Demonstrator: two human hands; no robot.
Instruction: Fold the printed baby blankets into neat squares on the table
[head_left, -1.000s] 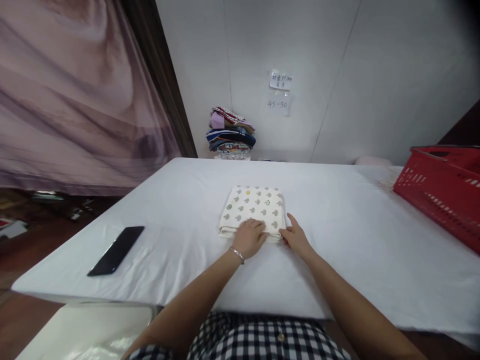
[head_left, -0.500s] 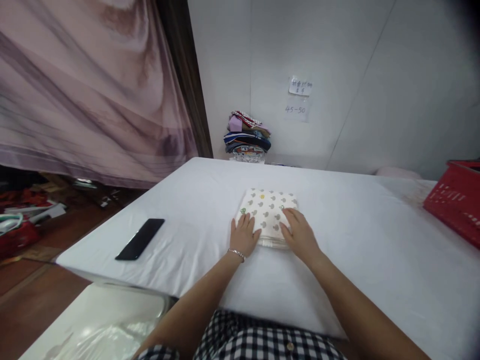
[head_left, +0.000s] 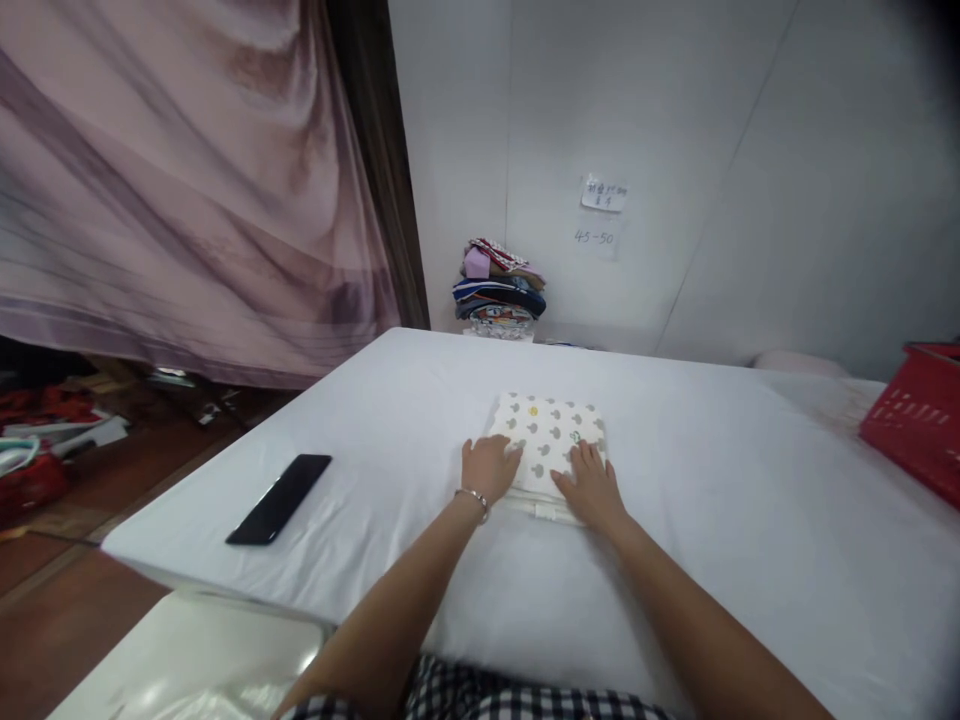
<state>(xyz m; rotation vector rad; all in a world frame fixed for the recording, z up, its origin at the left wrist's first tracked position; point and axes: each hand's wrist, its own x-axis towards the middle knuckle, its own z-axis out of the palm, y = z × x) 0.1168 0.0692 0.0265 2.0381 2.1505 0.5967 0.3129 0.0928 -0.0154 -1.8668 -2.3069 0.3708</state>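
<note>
A folded white cloth with a grey tree-like print and small yellow and green motifs (head_left: 546, 432) lies on the white-covered table in front of me. My left hand (head_left: 489, 468), with a bracelet at the wrist, rests on its near left corner, thumb apart on the top layer. The other fingers of that hand look bent at the cloth's edge. On the right side, my right hand (head_left: 594, 488) lies palm down with its fingers spread over the print. A pale tag or strip shows at the near folded edge between both hands.
A black phone-like slab (head_left: 280, 499) lies on the table (head_left: 390, 400) to the left. A red basket (head_left: 919, 415) stands at the right edge. Folded fabrics (head_left: 501, 285) are stacked by the back wall. A pinkish curtain (head_left: 225, 180) hangs at left.
My view has tilted slightly up. The left hand's fingers look more bent at the cloth's edge, and the right hand has slid a little toward me along the cloth.
</note>
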